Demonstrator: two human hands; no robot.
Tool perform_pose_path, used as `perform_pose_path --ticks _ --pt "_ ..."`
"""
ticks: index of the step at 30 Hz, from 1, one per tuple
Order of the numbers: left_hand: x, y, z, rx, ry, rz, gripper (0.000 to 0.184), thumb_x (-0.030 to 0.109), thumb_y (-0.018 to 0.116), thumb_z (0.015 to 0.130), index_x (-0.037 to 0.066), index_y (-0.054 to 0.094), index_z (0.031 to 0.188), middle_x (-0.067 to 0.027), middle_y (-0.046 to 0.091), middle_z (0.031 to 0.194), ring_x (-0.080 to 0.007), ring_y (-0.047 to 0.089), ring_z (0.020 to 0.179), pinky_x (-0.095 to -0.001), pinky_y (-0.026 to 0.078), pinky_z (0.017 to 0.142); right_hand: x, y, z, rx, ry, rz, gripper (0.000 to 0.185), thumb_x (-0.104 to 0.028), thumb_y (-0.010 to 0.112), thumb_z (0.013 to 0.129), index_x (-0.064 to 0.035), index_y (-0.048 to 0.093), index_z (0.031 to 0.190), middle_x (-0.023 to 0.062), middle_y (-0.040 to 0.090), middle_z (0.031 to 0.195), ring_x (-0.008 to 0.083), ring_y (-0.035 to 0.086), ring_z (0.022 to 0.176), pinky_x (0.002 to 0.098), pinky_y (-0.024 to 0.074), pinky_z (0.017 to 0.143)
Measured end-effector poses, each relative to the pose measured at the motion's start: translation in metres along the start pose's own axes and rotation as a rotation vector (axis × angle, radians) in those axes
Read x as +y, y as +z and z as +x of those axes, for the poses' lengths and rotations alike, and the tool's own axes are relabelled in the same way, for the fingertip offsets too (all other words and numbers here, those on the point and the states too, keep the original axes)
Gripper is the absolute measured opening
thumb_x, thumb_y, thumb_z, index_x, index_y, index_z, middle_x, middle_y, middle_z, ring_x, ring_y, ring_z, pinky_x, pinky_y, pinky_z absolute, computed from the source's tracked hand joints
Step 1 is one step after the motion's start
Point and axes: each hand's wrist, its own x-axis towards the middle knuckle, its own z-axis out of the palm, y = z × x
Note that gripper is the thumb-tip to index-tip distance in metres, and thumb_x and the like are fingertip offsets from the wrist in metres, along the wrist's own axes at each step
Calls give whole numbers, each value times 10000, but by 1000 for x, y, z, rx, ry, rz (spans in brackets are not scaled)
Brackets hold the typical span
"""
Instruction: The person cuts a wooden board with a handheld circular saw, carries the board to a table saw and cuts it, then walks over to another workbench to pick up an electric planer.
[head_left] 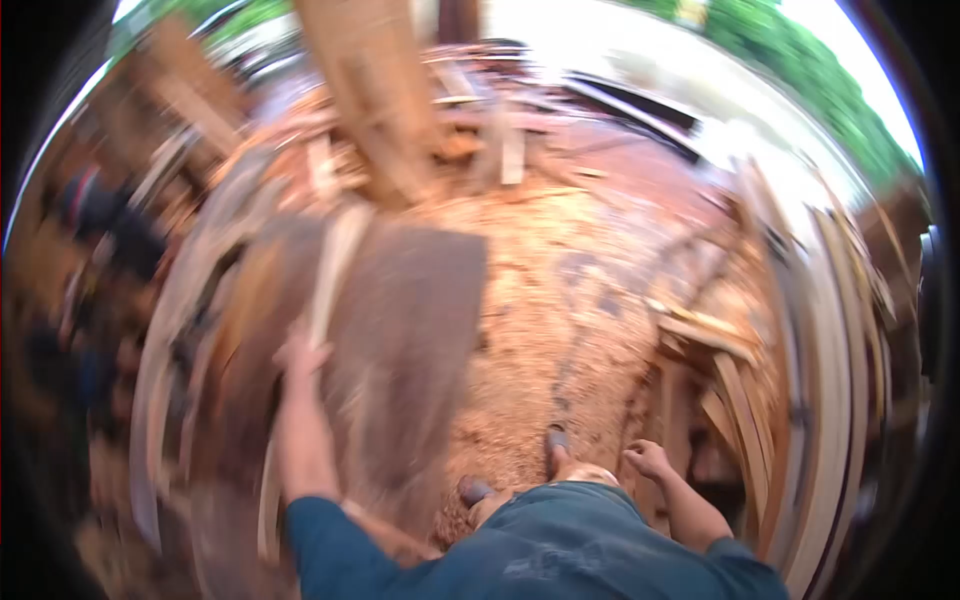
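My left hand [302, 350] is stretched out over the dark wooden boards on the left, closed on the near end of a long pale wood strip [338, 260]. The strip points away from me over a wide brown board [410, 340]. Motion blur softens the fingers. On the right, my right hand [648, 458] hangs beside my body with its fingers curled, near some stacked wood pieces [735, 400]; whether anything is inside it is too small to tell.
Sawdust [540, 300] covers the ground before my feet. A thick upright plank [375, 90] stands ahead. Long boards [825, 400] lie along the right side. Blurred dark shapes and timber fill the far left. Wood scraps [512, 150] lie further ahead.
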Motion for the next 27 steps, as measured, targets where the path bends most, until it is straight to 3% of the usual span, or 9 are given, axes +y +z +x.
perform_pose_path --ticks 2,4,7,10,16,19,20,23,27 --pt "-19 25 36 -135 -72 -112 815 341 784 641 88 433 1331 -185 618 1179 -365 621 1074 -476 503 898 50 6 -34 -9 142 -12 456 -381 676 786 -53 688 1103 170 690 1068 292 656 1021 365 508 897" --pt "-11 18 38 -246 -148 61 697 247 778 648 50 487 1251 -204 632 1137 -366 614 1079 -472 491 929 93 13 -55 -42 227 -86 461 -403 672 773 -63 700 1083 160 690 1073 296 655 1023 368 507 904" --pt "0 15 21 -155 75 106 716 183 820 569 -24 518 1185 -233 628 1126 -386 616 1051 -465 485 936 124 32 -76 -68 380 -2 480 -437 663 761 -67 708 1063 168 688 1069 315 654 1016 386 511 900" --pt "22 11 12 -342 161 -142 759 154 832 537 -43 494 1188 -263 622 1127 -395 612 1059 -448 478 945 125 52 -79 -120 262 -36 501 -451 660 758 -50 705 1054 189 683 1064 321 659 1000 402 516 886" --pt "47 40 -18 -254 260 -220 702 166 758 608 -69 468 1203 -267 630 1100 -369 640 1006 -405 519 862 68 48 -53 0 50 96 526 -475 623 805 -24 684 1070 207 684 1041 349 653 998 400 511 879" --pt "56 29 -26 -574 149 -479 672 171 741 620 -53 466 1191 -235 640 1064 -318 650 948 -380 519 829 44 24 -33 -31 -46 148 488 -445 600 836 -38 672 1095 199 682 1047 348 650 997 396 502 885" --pt "70 18 -45 -525 182 -351 665 177 759 629 -48 449 1173 -212 643 1037 -278 645 908 -362 517 801 39 13 -25 -54 -62 147 479 -437 599 839 -40 670 1096 197 683 1046 347 651 991 397 504 881" --pt "113 10 -88 -387 269 -59 727 184 779 644 -22 403 1231 -273 629 1041 -391 638 970 -433 509 841 53 -4 18 -68 -169 122 451 -411 599 840 -39 646 1090 188 686 1016 353 653 963 408 511 870" --pt "141 13 -111 -328 327 -121 755 138 737 675 33 372 1328 -263 617 1090 -414 607 1041 -458 485 883 71 -32 78 -89 -303 132 439 -385 616 833 -41 616 1107 201 669 1043 367 636 988 437 507 864"
